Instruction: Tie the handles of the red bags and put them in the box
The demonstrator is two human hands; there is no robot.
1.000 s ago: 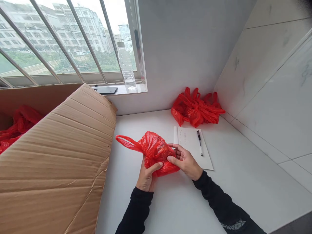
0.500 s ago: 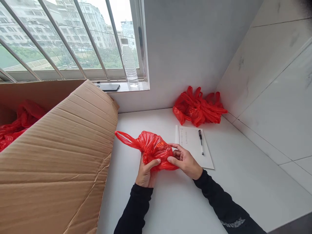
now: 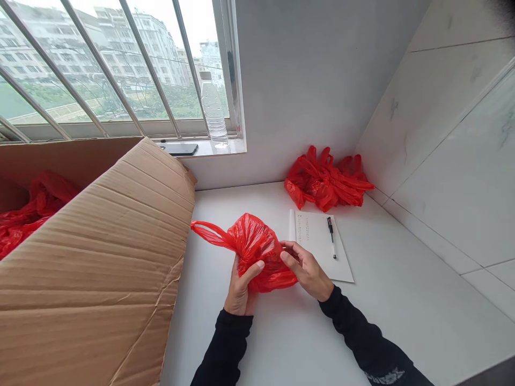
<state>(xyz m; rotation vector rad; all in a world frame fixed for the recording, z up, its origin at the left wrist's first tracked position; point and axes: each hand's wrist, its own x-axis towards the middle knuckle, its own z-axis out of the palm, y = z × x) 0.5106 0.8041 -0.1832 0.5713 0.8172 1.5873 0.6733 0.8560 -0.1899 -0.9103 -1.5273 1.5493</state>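
A red plastic bag (image 3: 261, 241), gathered at its neck with the handle loop pointing left, is held above the white table. My left hand (image 3: 241, 287) supports it from below, thumb laid across the front and the other fingers hidden underneath. At the bag's right side my right hand (image 3: 308, 271) pinches the film between thumb and fingers. What the bag contains cannot be made out through the plastic. Just beyond my right hand lies a sheet of paper (image 3: 314, 252) with writing on it, and a black-capped pen (image 3: 331, 237) rests on top.
A large cardboard box (image 3: 100, 257) on the left holds more red bags (image 3: 48, 193). Several red bags (image 3: 328, 179) are heaped at the back by the wall. On the windowsill stand a clear water bottle (image 3: 214, 112) and a flat dark phone (image 3: 181, 149). Tiled wall bounds the right.
The bag has puffed out and turned slightly in my hands, its upper side rounder than before. My right thumb has shifted a little up along its side. The camera view has tilted slightly.
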